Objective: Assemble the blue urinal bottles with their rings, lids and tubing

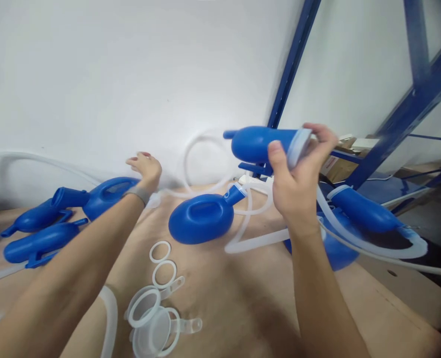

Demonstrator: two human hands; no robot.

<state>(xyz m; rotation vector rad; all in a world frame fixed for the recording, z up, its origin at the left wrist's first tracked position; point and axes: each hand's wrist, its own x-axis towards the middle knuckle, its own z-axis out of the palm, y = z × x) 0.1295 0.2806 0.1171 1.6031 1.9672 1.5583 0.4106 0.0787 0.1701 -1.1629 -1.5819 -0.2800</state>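
Closest in, clear caps point(156, 320) and loose rings point(163, 262) are lying on the bench point(235, 303), down between the two forearms. Moving out, below and left of the right hand point(298, 184), a blue basin point(201, 219) is sitting flat, with a tube point(253, 241) looping past it under that wrist.

Now the right hand: it's clamping the bottle point(259, 144) up in the air, thumb on the near side, fingers curling over the white collar point(298, 146) on the wide end. The bottle's long axis is running almost level across the view, spout pointing left toward the left hand point(145, 169), collared end aiming right.

Risky grip, I'd say. It's pinching only the very end, so the body could droop or the collar could slip free, and the tube beneath could snag the wrist.

Further out, the left hand is reaching palm-down over a blue vessel point(108, 191) by the wall. Whether it's gripping, can't tell.
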